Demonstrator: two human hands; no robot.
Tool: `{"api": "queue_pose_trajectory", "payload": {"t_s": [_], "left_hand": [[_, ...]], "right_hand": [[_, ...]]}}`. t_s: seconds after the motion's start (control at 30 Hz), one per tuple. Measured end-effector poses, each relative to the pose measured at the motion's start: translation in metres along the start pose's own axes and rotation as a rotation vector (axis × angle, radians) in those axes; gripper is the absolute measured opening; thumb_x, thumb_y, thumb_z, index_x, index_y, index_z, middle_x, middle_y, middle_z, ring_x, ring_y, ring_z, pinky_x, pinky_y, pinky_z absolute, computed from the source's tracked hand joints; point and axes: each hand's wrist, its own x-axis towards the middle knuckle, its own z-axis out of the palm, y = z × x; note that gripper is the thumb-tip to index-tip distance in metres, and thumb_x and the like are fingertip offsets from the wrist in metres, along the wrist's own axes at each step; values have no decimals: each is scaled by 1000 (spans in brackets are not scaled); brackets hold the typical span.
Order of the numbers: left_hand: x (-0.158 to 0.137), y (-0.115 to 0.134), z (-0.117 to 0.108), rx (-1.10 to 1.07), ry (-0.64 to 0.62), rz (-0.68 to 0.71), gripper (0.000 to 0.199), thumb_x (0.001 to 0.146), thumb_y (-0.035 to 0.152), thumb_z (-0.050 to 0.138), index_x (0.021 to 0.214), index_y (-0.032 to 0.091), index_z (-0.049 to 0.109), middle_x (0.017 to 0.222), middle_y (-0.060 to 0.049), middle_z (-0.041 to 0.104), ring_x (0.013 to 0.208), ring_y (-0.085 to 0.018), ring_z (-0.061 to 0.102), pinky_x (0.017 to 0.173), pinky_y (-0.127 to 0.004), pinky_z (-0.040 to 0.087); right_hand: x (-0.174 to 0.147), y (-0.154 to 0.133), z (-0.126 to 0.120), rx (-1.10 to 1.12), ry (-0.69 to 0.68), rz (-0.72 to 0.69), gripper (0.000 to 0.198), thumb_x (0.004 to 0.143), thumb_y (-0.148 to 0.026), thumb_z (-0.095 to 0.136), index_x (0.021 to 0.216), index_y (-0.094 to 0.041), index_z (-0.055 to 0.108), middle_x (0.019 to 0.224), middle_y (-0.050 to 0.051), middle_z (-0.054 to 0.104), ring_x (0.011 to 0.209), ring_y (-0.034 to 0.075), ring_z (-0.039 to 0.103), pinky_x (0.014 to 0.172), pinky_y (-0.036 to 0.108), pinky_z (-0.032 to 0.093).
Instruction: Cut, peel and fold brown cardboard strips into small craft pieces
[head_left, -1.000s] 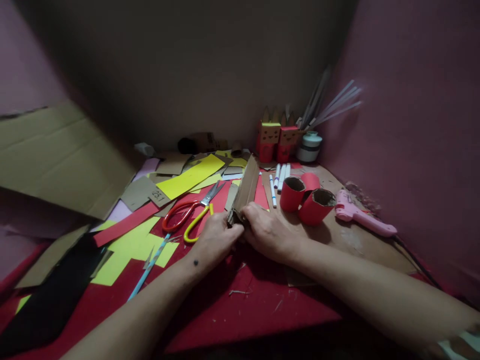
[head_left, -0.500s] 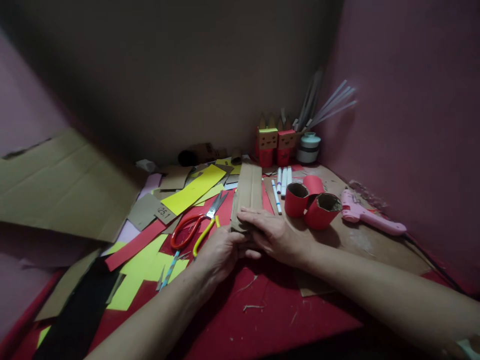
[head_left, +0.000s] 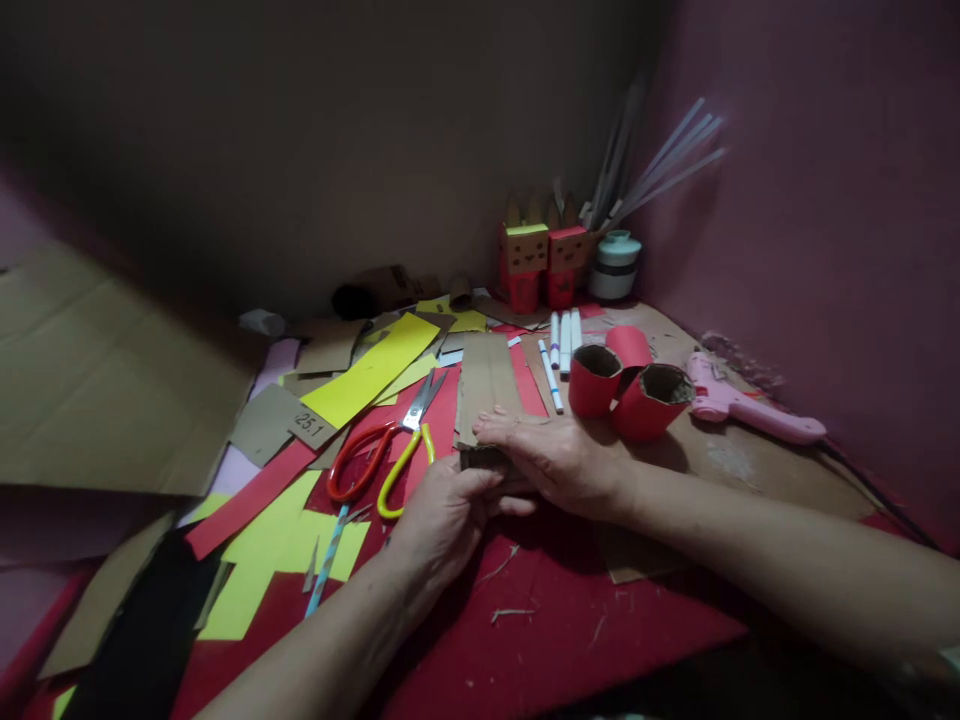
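A brown cardboard strip (head_left: pixel 487 375), creased lengthwise, points away from me at the middle of the table. My left hand (head_left: pixel 442 510) is closed on its near end, with the thumb along the lower edge. Across the top of that same end lies my right hand (head_left: pixel 566 465), its fingers together and pressing on the cardboard. Some fingertips beneath the strip are hard to make out. Just left of the strip rest scissors (head_left: pixel 390 450) with one red and one yellow handle. To the right stand red paper-covered cardboard tubes (head_left: pixel 652 402).
Yellow paper (head_left: pixel 375 370) and cardboard scraps cover the left side, beside a large cardboard sheet (head_left: pixel 127 380). White markers (head_left: pixel 565 345) lie behind the right hand. A pink glue gun (head_left: pixel 750 400) rests by the right wall. Red box-headed figures (head_left: pixel 525 265) and a lidded jar (head_left: pixel 615 268) stand behind.
The view has shifted slightly. The cardboard strip now looks shorter and its near end shows a dark gap. Both hands keep hold of it, the right fingers still over the top.
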Motion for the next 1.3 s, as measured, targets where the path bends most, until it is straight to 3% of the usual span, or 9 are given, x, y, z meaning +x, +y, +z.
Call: {"api": "queue_pose_trajectory", "payload": {"t_s": [0.17,0.4,0.6,1.13,1.3], "left_hand": [[-2,6,-2,30,-28,-66,17,71,7,60,85,6,71,80,-13,72,72,-21,69,59,-27,57],[1,6,-8,11,-77,5,13,71,3,62,79,9,70,75,-6,69,68,-14,64,65,-23,55],[-1,10,-2,-5,-42,32,24,60,-3,59,77,10,71,81,-6,71,73,-17,67,72,-30,58],[-1,9,-4,42,-115,99,14,71,11,68,84,9,70,77,-7,71,71,-17,67,69,-29,57],[-1,11,4,102,-79,115,13,67,8,68,79,9,71,73,-7,71,70,-18,68,67,-26,54]], "right_hand": [[0,-3,-2,10,-32,5,18,89,-14,51,106,-15,58,103,8,68,100,19,65,89,34,56],[0,-6,0,18,-15,-55,17,91,-20,51,106,-15,57,100,8,69,98,18,65,91,34,55],[2,-8,-1,94,9,22,20,90,-18,52,109,-17,56,102,8,69,97,17,66,85,32,56],[1,-7,-7,102,-28,100,25,89,-12,50,112,-18,58,100,5,71,91,15,67,83,28,54],[2,-5,-6,97,-35,87,24,88,-12,52,110,-18,59,96,4,71,87,14,68,80,27,54]]}}
